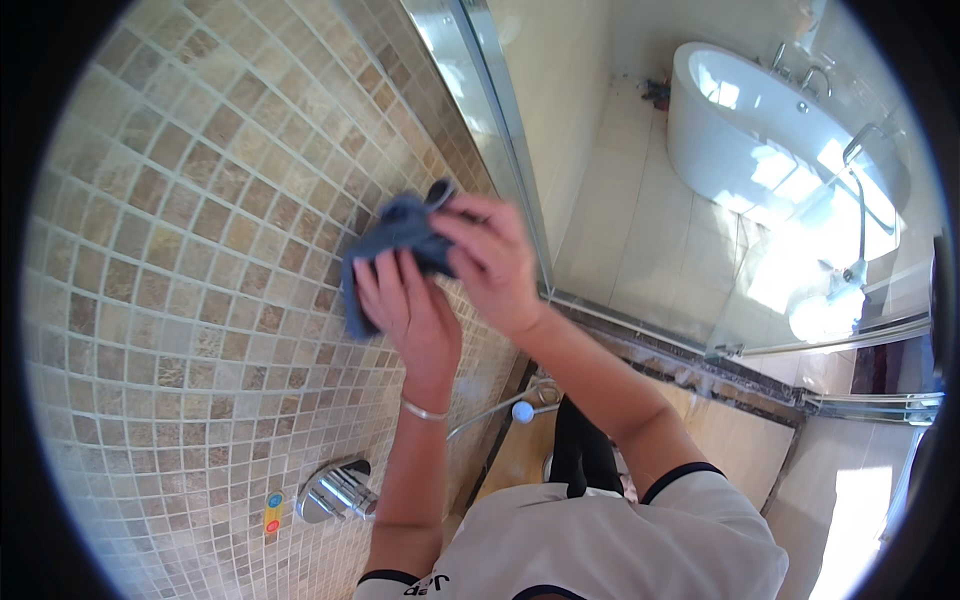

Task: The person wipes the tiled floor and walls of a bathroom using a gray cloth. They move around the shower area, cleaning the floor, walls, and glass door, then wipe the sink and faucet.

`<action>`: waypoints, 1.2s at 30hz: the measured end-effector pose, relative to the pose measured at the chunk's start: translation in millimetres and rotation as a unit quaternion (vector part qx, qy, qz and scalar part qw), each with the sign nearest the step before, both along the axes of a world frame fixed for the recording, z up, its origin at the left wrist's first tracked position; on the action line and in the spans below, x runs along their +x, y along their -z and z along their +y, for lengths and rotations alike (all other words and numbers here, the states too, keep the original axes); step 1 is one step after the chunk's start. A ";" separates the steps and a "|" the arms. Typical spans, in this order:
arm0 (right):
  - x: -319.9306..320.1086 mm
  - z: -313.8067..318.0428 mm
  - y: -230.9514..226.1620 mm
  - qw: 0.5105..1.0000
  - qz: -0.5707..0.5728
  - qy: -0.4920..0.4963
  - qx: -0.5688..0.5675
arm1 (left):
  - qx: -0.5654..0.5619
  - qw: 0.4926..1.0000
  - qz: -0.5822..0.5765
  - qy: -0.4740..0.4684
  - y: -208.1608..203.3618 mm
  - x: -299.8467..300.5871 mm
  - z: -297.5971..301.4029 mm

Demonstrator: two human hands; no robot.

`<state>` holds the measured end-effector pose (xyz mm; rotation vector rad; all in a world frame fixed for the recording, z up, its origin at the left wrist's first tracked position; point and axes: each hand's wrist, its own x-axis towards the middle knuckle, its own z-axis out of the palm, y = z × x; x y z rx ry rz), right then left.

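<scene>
Both my hands are raised in front of a beige mosaic-tiled shower wall (pixel 180 250), holding a blue-grey cloth (pixel 395 235). My left hand (pixel 405 300) has its back toward me, fingers up against the lower part of the cloth. My right hand (pixel 490 255) grips the cloth's upper right part, fingers curled over it. A thin bracelet (pixel 425 411) circles my left wrist. The cloth hangs bunched between the two hands, close to the tiles.
A chrome shower valve handle (pixel 335 492) sticks out of the wall lower down. A glass shower panel (pixel 520 150) stands to the right. Beyond it are a white freestanding bathtub (pixel 770 130) and pale floor tiles (pixel 650 240). A hand shower (pixel 520 408) hangs below.
</scene>
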<state>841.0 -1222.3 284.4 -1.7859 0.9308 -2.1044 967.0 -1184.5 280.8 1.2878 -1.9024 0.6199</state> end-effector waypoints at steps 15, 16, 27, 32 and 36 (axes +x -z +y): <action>-156.0 -45.0 -44.3 0.774 0.506 0.362 -0.117 | 0.064 0.948 0.132 0.282 35.4 -143.7 -137.2; -157.5 -41.9 -29.4 0.732 0.572 0.355 -0.109 | 0.069 0.948 0.120 0.286 51.6 -136.8 -136.2; -215.7 -13.4 -104.7 0.744 0.452 0.471 -0.145 | -0.105 0.915 0.105 0.375 -57.4 -183.8 -145.6; -245.3 3.6 -66.6 0.759 0.434 0.454 -0.174 | -0.084 0.926 0.058 0.364 -33.1 -213.0 -128.1; -258.3 48.0 32.6 0.773 0.478 0.414 -0.043 | -0.030 0.906 -0.056 0.418 76.0 -205.5 -110.8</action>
